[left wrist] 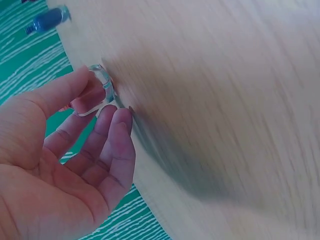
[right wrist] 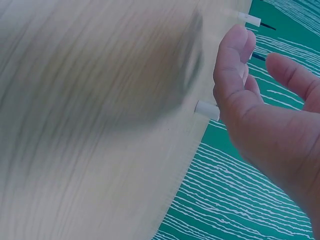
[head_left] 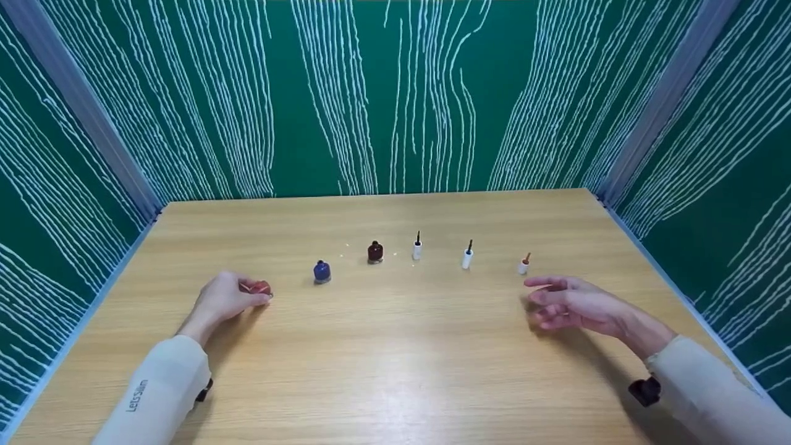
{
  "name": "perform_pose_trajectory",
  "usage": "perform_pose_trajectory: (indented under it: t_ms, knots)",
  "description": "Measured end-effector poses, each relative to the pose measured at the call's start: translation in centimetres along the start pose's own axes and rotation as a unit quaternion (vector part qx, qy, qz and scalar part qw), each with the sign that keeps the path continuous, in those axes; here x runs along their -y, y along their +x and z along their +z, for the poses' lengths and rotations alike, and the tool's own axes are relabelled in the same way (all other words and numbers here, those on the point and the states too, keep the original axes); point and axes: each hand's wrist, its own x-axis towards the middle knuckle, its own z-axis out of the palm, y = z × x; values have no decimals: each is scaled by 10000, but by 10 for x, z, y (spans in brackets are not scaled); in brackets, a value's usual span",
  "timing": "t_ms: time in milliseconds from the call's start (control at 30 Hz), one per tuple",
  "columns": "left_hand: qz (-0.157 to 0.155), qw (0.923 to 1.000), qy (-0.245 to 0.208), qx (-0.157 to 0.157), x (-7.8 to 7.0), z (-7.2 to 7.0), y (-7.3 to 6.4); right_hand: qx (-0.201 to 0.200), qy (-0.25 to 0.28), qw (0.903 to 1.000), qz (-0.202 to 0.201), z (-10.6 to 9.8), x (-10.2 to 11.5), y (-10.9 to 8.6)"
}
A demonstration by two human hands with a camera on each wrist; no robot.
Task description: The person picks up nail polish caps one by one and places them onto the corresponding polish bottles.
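Note:
At the left of the table, my left hand (head_left: 224,301) pinches a small nail polish bottle (head_left: 260,288) with red-orange polish between thumb and fingers. In the left wrist view its clear glass base (left wrist: 107,82) is at the table surface. My right hand (head_left: 575,306) hovers over the right side with loosely bent fingers and holds nothing. Just beyond it stands a white cap (head_left: 523,267) with its orange-tipped brush pointing up. A blue polish bottle (head_left: 322,272) and a dark red one (head_left: 375,252) stand uncapped to the right of my left hand.
Two more white caps, one near the middle (head_left: 417,250) and another (head_left: 467,258) to its right, stand with dark brushes upward. The wooden table (head_left: 395,346) meets green walls (head_left: 321,93) with white wavy lines at the back and sides.

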Motion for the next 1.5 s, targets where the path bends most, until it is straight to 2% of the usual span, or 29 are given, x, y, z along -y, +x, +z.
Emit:
perform_pose_trajectory:
  t_ms: [200,500,767,1000,1200,1500]
  knots:
    - [224,9997,-7,52,-5,4,-6,154,46,9999,-52,2,0,0]
    - [330,9991,-86,233,-22,13,-26,232,131,9996,-99,7,1,1]
    - [921,9948,120,423,-45,23,-37,204,107,9997,-76,6,2,1]
    - [1113,9922,127,550,-62,31,-43,180,-44,9998,42,6,6,0]
    - [1267,9889,72,776,-74,47,-45,167,-164,9997,86,4,5,0]
    - [1777,9792,-216,954,-86,66,-46,158,-247,9996,61,4,3,1]
